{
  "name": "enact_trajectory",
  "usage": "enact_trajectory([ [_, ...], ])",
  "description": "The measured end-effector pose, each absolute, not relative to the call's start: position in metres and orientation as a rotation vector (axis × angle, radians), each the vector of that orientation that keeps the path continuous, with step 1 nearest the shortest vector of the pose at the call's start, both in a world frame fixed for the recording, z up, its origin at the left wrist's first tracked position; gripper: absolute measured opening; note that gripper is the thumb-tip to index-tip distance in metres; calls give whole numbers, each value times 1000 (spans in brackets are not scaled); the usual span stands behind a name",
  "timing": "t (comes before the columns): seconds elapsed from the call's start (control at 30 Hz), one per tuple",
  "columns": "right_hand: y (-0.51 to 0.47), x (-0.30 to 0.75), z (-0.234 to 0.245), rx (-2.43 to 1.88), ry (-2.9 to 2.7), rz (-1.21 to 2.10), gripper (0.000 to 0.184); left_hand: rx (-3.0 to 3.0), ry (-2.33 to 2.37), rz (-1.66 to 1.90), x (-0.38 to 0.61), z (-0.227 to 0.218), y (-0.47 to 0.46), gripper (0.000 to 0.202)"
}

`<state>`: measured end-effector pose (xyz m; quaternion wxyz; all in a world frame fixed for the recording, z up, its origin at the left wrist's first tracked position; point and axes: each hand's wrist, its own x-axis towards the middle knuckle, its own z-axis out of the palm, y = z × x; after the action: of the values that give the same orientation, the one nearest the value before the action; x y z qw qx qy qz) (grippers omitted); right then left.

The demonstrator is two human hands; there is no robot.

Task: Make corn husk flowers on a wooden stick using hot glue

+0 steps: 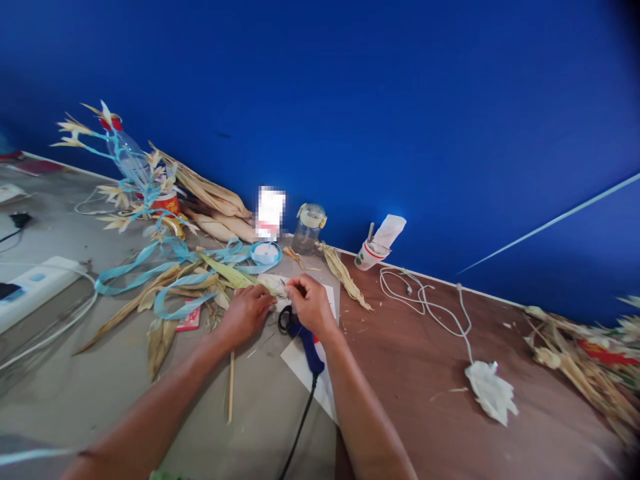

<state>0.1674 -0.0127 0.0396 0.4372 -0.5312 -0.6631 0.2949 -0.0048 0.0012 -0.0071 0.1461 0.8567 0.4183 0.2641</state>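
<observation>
My left hand (pixel 249 311) and my right hand (pixel 310 303) meet over a white sheet of paper (pixel 306 363) on the table. Both have their fingers pinched together on a small piece of dried corn husk (pixel 277 289) between them. Just below my hands lie black-handled scissors (pixel 287 320) and a blue glue gun (pixel 311 350), whose black cord runs toward me. A thin wooden stick (pixel 231 387) lies under my left forearm.
Dried husks and light-blue ribbon (pixel 165 280) spread at left, beside a bottle decorated with husk flowers (pixel 131 163). A ribbon roll (pixel 265 253), glass jar (pixel 308 228), paper cup (pixel 371 253), white cable (pixel 425 300), crumpled tissue (pixel 493 393), power strip (pixel 35 283) and more husks (pixel 585 360) at right.
</observation>
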Motion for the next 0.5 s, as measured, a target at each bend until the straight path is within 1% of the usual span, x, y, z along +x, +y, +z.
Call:
enact_trajectory([
  [0.1,-13,168,40,-1323,-1645,728,13,2604,1264,554,-4,-7,-1,15],
  [0.2,-13,168,40,-1322,-1649,721,12,2665,1264,471,-2,-5,-3,14],
  [0.5,-13,168,39,-1318,-1641,740,13,2711,1297,480,-1,-6,-1,26],
])
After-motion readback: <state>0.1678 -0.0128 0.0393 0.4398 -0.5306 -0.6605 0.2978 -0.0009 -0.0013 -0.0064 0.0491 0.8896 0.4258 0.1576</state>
